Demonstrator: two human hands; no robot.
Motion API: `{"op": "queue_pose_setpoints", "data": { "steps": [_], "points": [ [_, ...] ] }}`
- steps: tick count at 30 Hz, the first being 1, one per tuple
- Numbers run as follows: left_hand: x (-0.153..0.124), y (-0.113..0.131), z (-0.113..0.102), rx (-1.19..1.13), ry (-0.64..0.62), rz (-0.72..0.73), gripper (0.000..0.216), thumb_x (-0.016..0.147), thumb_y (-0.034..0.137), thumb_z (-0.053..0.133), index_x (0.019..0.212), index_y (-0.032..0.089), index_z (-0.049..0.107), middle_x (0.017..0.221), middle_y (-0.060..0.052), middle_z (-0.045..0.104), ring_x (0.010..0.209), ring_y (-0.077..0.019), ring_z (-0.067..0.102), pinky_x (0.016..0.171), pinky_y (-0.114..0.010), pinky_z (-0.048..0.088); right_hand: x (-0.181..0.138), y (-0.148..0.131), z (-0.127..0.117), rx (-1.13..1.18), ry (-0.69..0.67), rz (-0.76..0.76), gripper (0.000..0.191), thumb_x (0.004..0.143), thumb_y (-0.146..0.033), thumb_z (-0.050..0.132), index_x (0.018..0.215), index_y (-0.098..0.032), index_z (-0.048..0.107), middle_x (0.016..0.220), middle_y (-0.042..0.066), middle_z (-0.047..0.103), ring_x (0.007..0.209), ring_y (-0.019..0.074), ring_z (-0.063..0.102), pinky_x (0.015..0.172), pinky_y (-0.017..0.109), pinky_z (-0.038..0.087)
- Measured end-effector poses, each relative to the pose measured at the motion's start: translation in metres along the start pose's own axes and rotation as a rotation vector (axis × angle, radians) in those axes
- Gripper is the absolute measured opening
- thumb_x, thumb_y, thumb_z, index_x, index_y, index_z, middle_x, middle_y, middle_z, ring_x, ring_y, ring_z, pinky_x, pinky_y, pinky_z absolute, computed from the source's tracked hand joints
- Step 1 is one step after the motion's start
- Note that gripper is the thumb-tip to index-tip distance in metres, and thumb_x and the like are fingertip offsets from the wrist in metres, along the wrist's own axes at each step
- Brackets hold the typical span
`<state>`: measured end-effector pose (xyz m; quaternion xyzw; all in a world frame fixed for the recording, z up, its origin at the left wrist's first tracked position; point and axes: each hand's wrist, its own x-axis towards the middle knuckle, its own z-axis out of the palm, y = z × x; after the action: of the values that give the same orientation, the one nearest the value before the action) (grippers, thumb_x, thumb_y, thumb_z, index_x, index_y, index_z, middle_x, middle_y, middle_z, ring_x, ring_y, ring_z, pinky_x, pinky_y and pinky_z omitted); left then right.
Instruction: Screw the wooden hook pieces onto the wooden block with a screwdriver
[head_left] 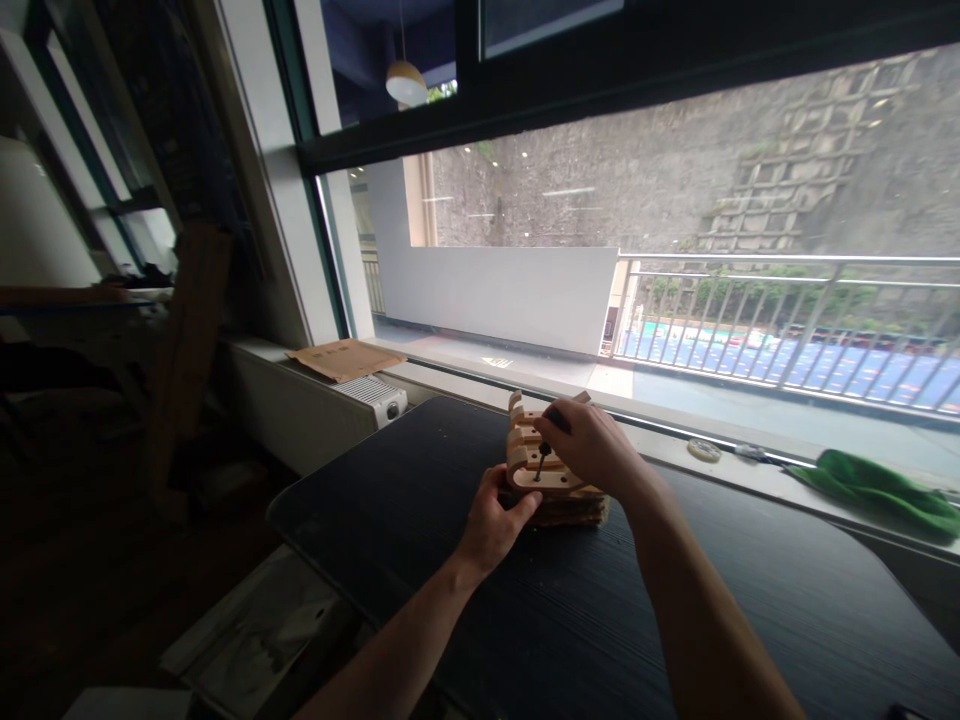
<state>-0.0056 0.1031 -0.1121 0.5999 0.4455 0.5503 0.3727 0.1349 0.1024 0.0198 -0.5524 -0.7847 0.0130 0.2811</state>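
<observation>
Wooden piece (553, 482): seen on a stack of rough-edged layers (592, 513), near the window-side edge of the dark table (390, 490). Pale slats with dark holes are noted, with curled ends upright along the left side.

Left hand (491, 522): near left corner of the wooden piece grasped, thumb laid along the front edge, fingers against the left side.

Right hand (592, 440): fingers closed around the dark handle of a screwdriver (545, 452). The shaft is pointed down, slightly tilted, with its tip at the near slat, beside a dark hole.

Obstruction: the right part of the wooden piece is covered by the right hand and wrist; the far slats are partly masked by the fingers and the handle.

Surroundings: the far side of the table is bounded by the window sill (637, 438). On it, to the right, a round ring-shaped item (703, 450) and a crumpled green cloth (877, 492) are found, both well apart from the hands. To the left, a flat brown sheet (346, 358) is laid over part of a white ribbed unit (375, 400), just beyond the table corner. Farther left, a brown board (187, 370) is leaned in shadow. Beyond the glass, a metal railing (806, 320) is seen.
</observation>
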Motion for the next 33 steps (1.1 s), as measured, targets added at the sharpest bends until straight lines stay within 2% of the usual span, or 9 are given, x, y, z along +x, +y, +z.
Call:
{"op": "queue_pose_setpoints", "data": {
  "steps": [4,8,13,20,27,33],
  "points": [
    [0.0,-0.004,0.0,0.007,0.002,0.012,0.031,0.071,0.027,0.066,0.098,0.016,0.056,0.098,-0.007,0.062,0.088,-0.0204,0.059,0.081,-0.033,0.047,0.003,0.006,0.003,-0.081,0.043,0.065,0.034,0.085,-0.046,0.04,0.07,-0.02,0.056,0.063,0.002,0.059,0.056,0.0132,0.048,0.051,0.024,0.026],
    [0.0,-0.004,0.0,-0.002,0.007,0.006,0.032,0.071,0.028,0.067,0.098,0.016,0.056,0.099,-0.007,0.062,0.088,-0.0206,0.059,0.08,-0.033,0.047,0.005,0.008,0.007,-0.113,0.08,0.108,0.034,0.086,-0.047,0.04,0.072,-0.021,0.055,0.069,0.003,0.06,0.058,0.0139,0.048,0.051,0.024,0.025],
    [0.0,-0.003,0.0,-0.001,0.012,0.0,0.031,0.07,0.028,0.068,0.097,0.016,0.057,0.097,-0.007,0.063,0.087,-0.0205,0.06,0.08,-0.033,0.047,0.002,0.003,0.007,-0.106,0.076,0.018,0.023,0.09,-0.039,0.038,0.091,-0.024,0.055,0.068,-0.001,0.061,0.055,0.0127,0.047,0.051,0.024,0.024],
    [-0.001,-0.003,0.0,-0.029,0.016,-0.012,0.032,0.069,0.028,0.069,0.097,0.017,0.058,0.096,-0.006,0.064,0.085,-0.0202,0.061,0.079,-0.033,0.047,0.0,0.008,-0.002,-0.061,-0.012,-0.031,0.015,0.085,-0.028,0.043,0.09,-0.023,0.057,0.07,-0.001,0.062,0.062,0.0123,0.052,0.054,0.023,0.027],
    [0.0,-0.006,-0.002,-0.043,0.023,-0.015,0.033,0.068,0.03,0.07,0.096,0.017,0.059,0.095,-0.005,0.064,0.085,-0.0196,0.061,0.08,-0.032,0.047,0.004,0.013,0.004,-0.074,0.04,0.058,0.029,0.087,-0.043,0.042,0.081,-0.02,0.059,0.071,0.003,0.062,0.06,0.0134,0.051,0.053,0.023,0.027],
    [0.0,-0.004,-0.001,-0.006,0.006,0.002,0.031,0.07,0.027,0.068,0.098,0.016,0.057,0.097,-0.007,0.064,0.085,-0.0199,0.061,0.08,-0.034,0.047,-0.001,-0.004,0.006,-0.083,0.017,-0.031,0.02,0.09,-0.035,0.039,0.097,-0.025,0.055,0.068,-0.001,0.061,0.057,0.0126,0.05,0.053,0.023,0.023]
  ]
}}
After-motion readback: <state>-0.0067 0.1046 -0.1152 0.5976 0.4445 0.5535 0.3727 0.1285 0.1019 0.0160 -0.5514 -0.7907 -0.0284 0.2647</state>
